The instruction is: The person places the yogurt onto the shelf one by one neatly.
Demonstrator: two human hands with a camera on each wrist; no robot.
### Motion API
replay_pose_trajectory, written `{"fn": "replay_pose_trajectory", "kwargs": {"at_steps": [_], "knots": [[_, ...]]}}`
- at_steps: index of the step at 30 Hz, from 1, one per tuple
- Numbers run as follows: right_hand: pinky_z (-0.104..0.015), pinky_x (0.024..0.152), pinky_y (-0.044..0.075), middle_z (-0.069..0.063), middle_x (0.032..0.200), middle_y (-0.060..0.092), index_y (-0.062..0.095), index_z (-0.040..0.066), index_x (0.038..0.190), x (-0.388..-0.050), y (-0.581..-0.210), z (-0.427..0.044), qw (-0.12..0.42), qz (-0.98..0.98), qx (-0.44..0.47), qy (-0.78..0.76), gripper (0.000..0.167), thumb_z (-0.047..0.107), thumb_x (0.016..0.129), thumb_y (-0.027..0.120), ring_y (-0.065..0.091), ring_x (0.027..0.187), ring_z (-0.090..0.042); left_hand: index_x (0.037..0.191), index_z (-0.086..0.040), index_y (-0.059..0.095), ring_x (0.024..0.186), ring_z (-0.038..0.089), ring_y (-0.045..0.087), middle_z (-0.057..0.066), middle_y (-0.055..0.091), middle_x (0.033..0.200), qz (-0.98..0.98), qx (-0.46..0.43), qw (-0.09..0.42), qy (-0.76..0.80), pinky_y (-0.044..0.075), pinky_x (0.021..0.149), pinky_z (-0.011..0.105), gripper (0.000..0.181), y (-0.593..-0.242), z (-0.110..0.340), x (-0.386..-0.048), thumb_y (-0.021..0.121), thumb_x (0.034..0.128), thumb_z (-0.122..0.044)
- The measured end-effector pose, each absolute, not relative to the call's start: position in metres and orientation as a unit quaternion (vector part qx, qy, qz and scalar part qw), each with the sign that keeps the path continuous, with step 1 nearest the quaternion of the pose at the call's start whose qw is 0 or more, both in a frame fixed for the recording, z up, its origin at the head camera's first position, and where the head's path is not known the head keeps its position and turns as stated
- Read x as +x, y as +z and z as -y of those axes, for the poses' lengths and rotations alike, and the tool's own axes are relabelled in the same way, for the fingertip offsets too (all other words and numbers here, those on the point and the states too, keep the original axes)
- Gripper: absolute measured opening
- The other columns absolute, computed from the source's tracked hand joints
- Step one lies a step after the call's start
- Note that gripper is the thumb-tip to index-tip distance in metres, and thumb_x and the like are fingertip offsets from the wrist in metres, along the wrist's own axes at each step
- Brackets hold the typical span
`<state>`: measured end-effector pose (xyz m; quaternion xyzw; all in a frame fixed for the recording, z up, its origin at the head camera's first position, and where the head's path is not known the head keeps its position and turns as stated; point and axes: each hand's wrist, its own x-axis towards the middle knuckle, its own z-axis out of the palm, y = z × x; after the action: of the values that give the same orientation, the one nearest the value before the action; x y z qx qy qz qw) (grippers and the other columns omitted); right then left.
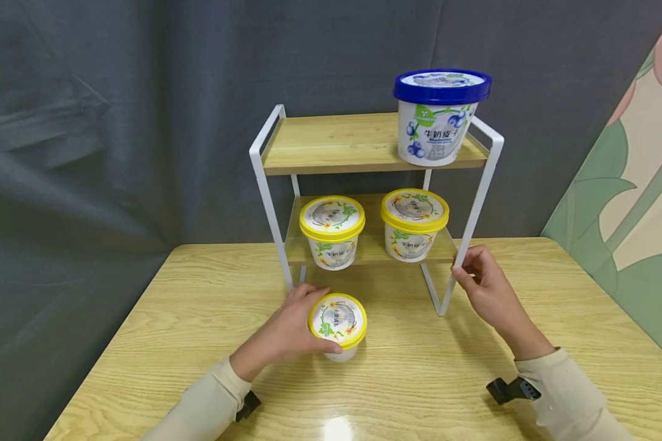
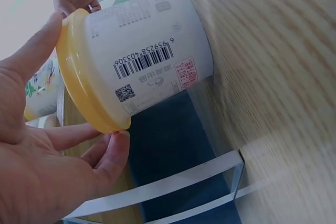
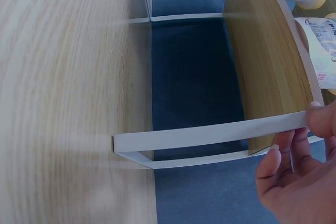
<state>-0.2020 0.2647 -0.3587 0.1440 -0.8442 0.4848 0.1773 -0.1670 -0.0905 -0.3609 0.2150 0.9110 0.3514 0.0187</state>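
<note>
My left hand [image 1: 292, 324] grips a small white ice cream tub [image 1: 342, 354] around its yellow lid, in front of the shelf rack. In the left wrist view, the barcode side of this tub [image 2: 149, 56] faces the camera; whether its base touches the table, I cannot tell. With thumb and fingers, my right hand [image 1: 488, 291] holds the white right front leg of the two-tier rack [image 1: 477, 205]. Two matching yellow-lidded tubs stand on the lower shelf, a left tub [image 1: 333, 252] and a right tub [image 1: 410, 244]. Up on the top shelf, at its right end, is a larger blue-lidded tub [image 1: 433, 131].
The rack stands on a light wood-grain table [image 1: 414, 380]. A dark grey curtain [image 1: 215, 122] hangs behind and to the left. At the right is a panel with a painted flower pattern [image 1: 634, 226].
</note>
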Motion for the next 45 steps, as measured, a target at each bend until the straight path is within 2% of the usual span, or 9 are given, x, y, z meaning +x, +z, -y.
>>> {"fn": "replay_pose_trajectory", "kwargs": {"at_steps": [7,12,20,25,33,36,39,42,45], "knots": [[-0.017,0.07,0.045,0.007,0.097,0.055,0.045,-0.006,0.113,-0.203,-0.36,-0.264,0.18,0.84,0.149,0.49,0.016,-0.002,0.1,0.053,0.052,0.087,0.001,0.148,-0.005,0.045,0.124,0.029,0.052,0.012,0.052,0.136,-0.899,0.256,0.046,0.352,0.045,0.104,0.052,0.103,-0.359,0.103,-0.176,0.094,0.0634,-0.036],[-0.017,0.071,0.045,0.009,0.097,0.055,0.045,-0.006,0.113,-0.203,-0.36,-0.264,0.18,0.838,0.15,0.492,0.016,-0.002,0.099,0.053,0.052,0.087,0.001,0.15,-0.003,0.041,0.125,0.031,0.053,0.013,0.051,0.143,-0.88,0.289,0.061,0.373,0.044,0.105,0.054,0.101,-0.36,0.111,-0.182,0.092,0.0681,-0.033],[-0.017,0.07,0.045,0.008,0.096,0.054,0.045,-0.007,0.113,-0.202,-0.361,-0.264,0.183,0.837,0.154,0.492,0.016,-0.002,0.099,0.053,0.052,0.086,0.001,0.152,-0.009,0.039,0.129,0.027,0.05,0.009,0.046,0.152,-0.865,0.327,0.088,0.37,0.044,0.106,0.05,0.095,-0.362,0.118,-0.188,0.089,0.0738,-0.025],[-0.017,0.069,0.045,0.008,0.096,0.054,0.045,-0.007,0.113,-0.203,-0.362,-0.265,0.185,0.836,0.155,0.493,0.016,-0.003,0.099,0.053,0.052,0.086,0.0,0.153,-0.006,0.037,0.136,0.027,0.048,0.009,0.042,0.157,-0.856,0.352,0.099,0.364,0.044,0.107,0.048,0.093,-0.362,0.121,-0.191,0.086,0.0766,-0.024],[-0.018,0.069,0.045,0.009,0.096,0.054,0.046,-0.007,0.113,-0.203,-0.364,-0.265,0.187,0.834,0.155,0.495,0.016,-0.004,0.099,0.053,0.052,0.085,0.001,0.154,-0.007,0.034,0.142,0.032,0.041,0.012,0.037,0.159,-0.857,0.347,0.111,0.364,0.04,0.11,0.054,0.094,-0.362,0.122,-0.19,0.085,0.078,-0.025],[-0.018,0.068,0.045,0.008,0.096,0.055,0.045,-0.007,0.113,-0.203,-0.364,-0.265,0.185,0.834,0.156,0.495,0.016,-0.003,0.099,0.053,0.052,0.085,0.0,0.155,-0.005,0.033,0.145,0.036,0.035,0.016,0.033,0.159,-0.865,0.329,0.099,0.365,0.037,0.112,0.058,0.097,-0.36,0.117,-0.185,0.086,0.0771,-0.027],[-0.018,0.069,0.045,0.008,0.096,0.055,0.045,-0.007,0.113,-0.203,-0.363,-0.264,0.186,0.835,0.158,0.494,0.016,-0.003,0.099,0.053,0.052,0.086,0.0,0.152,-0.004,0.037,0.143,0.036,0.035,0.016,0.036,0.155,-0.885,0.292,0.061,0.358,0.035,0.113,0.059,0.097,-0.357,0.107,-0.175,0.087,0.0751,-0.034],[-0.017,0.069,0.045,0.009,0.097,0.054,0.045,-0.007,0.113,-0.203,-0.362,-0.264,0.187,0.836,0.16,0.49,0.015,-0.002,0.1,0.052,0.053,0.086,0.0,0.149,-0.004,0.043,0.135,0.034,0.042,0.014,0.044,0.145,-0.91,0.246,0.011,0.333,0.038,0.109,0.056,0.097,-0.355,0.095,-0.166,0.088,0.0715,-0.041],[-0.017,0.07,0.045,0.009,0.097,0.053,0.044,-0.006,0.112,-0.202,-0.361,-0.264,0.187,0.837,0.16,0.489,0.015,-0.002,0.1,0.052,0.053,0.086,0.0,0.148,-0.005,0.045,0.127,0.03,0.043,0.011,0.048,0.136,-0.931,0.206,-0.018,0.3,0.038,0.106,0.051,0.1,-0.357,0.086,-0.158,0.089,0.0681,-0.048]]}}
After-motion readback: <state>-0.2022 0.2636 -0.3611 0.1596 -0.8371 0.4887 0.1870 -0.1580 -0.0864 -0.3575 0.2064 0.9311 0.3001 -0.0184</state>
